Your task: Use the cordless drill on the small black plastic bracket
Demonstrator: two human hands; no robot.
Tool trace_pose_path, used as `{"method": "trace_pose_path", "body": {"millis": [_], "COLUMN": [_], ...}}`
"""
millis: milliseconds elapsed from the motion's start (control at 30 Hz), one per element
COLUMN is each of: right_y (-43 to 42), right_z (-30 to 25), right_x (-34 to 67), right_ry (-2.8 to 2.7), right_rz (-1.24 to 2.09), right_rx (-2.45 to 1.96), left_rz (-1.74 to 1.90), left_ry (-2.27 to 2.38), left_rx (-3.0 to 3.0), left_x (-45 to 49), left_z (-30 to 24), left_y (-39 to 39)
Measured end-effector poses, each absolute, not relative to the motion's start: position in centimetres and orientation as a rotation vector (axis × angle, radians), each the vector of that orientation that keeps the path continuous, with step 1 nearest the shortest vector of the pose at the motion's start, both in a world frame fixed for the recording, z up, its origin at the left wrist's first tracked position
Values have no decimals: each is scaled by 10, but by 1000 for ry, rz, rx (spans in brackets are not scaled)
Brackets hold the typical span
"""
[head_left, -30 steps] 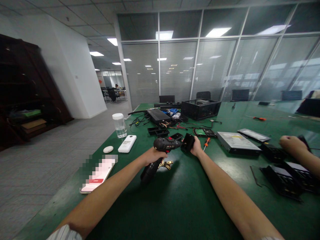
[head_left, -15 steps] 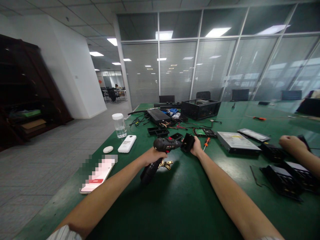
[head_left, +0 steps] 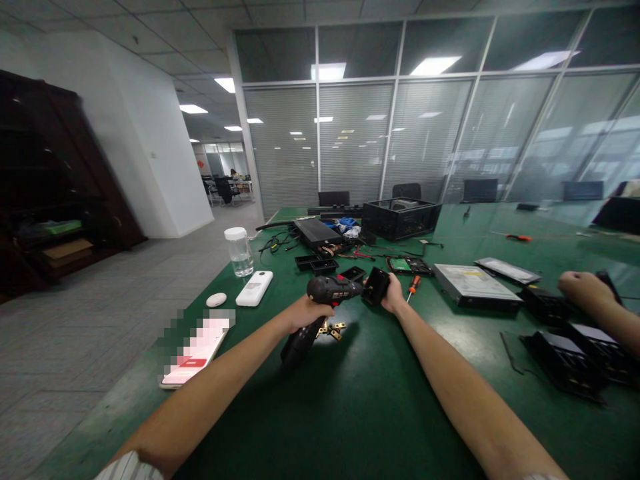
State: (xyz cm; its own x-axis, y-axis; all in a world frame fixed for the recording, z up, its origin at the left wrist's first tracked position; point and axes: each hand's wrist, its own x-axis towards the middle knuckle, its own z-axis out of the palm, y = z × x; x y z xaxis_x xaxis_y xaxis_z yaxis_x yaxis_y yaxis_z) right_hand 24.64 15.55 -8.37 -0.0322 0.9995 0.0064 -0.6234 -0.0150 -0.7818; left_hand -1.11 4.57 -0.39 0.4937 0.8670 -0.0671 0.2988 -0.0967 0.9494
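Note:
My left hand (head_left: 305, 313) is wrapped round the grip of a black cordless drill (head_left: 330, 289), whose chuck points right. My right hand (head_left: 393, 293) grips a small black box-shaped part (head_left: 376, 285), tilted up facing the drill. The drill's tip meets or nearly meets that part; the exact contact is too small to make out. Several brass-coloured metal pieces (head_left: 336, 331) lie on the table just below the drill. An orange-handled screwdriver (head_left: 414, 287) rests right of my right hand. Black trays (head_left: 324, 266) lie beyond the drill.
On the green table (head_left: 350, 413) stand a water bottle (head_left: 239, 253), a white device (head_left: 255, 289) and a phone (head_left: 200, 353) at left. A black computer case (head_left: 400, 219) is farther back. An optical drive (head_left: 475, 287) lies right, near another person's hand (head_left: 587, 291).

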Motion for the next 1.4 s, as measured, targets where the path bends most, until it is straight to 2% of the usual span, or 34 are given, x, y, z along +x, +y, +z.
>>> {"method": "trace_pose_path", "body": {"millis": [1400], "right_y": [153], "right_z": [-82], "right_x": [246], "right_ry": [-725], "right_rz": [1476], "right_rx": [-703], "left_rz": [667], "left_ry": [1006], "left_rx": [1619], "left_x": [-11], "left_z": [-5], "left_y": [47]}}
